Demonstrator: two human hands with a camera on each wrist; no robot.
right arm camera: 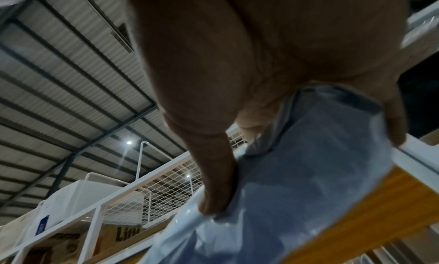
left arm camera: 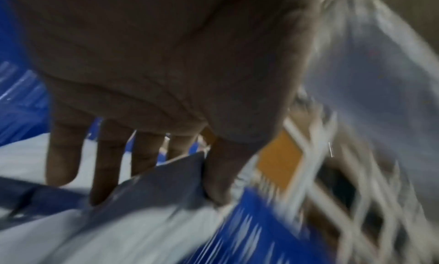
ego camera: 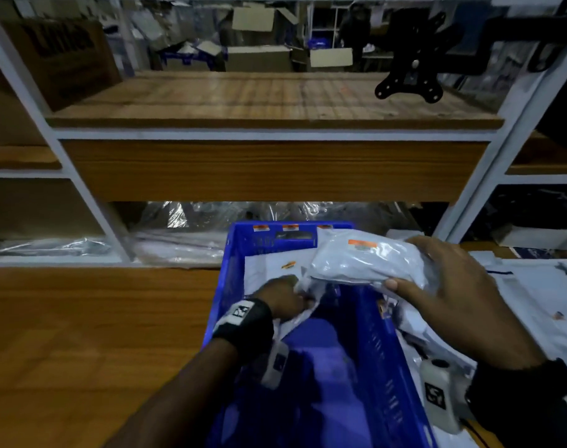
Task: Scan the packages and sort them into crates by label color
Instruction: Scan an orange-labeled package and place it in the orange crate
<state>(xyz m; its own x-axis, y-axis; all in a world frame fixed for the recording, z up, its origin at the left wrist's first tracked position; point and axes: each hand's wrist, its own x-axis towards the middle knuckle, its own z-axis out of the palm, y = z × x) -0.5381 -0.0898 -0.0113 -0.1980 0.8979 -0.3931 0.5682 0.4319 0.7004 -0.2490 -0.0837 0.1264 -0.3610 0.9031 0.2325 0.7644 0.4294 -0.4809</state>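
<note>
A blue crate [ego camera: 220, 286] stands on the wooden table in front of me, with white poly packages [ego camera: 269, 270] lying in its far end. My left hand [ego camera: 295, 295] reaches into the crate and pinches the grey flap [left arm camera: 166, 179] of one of those packages between thumb and fingers. My right hand [ego camera: 408, 263] grips a grey-white poly package [ego camera: 356, 260] with an orange label [ego camera: 362, 244], held above the crate's far right corner. In the right wrist view my thumb [right arm camera: 213, 193] and fingers clamp that package [right arm camera: 308, 174] from both sides.
A heap of white packages [ego camera: 534, 292] lies right of the crate. Bare wooden table [ego camera: 81, 318] stretches to the left. A wooden shelf [ego camera: 275, 169] hangs close above the crate's far end, with plastic-wrapped goods [ego camera: 178, 234] under it.
</note>
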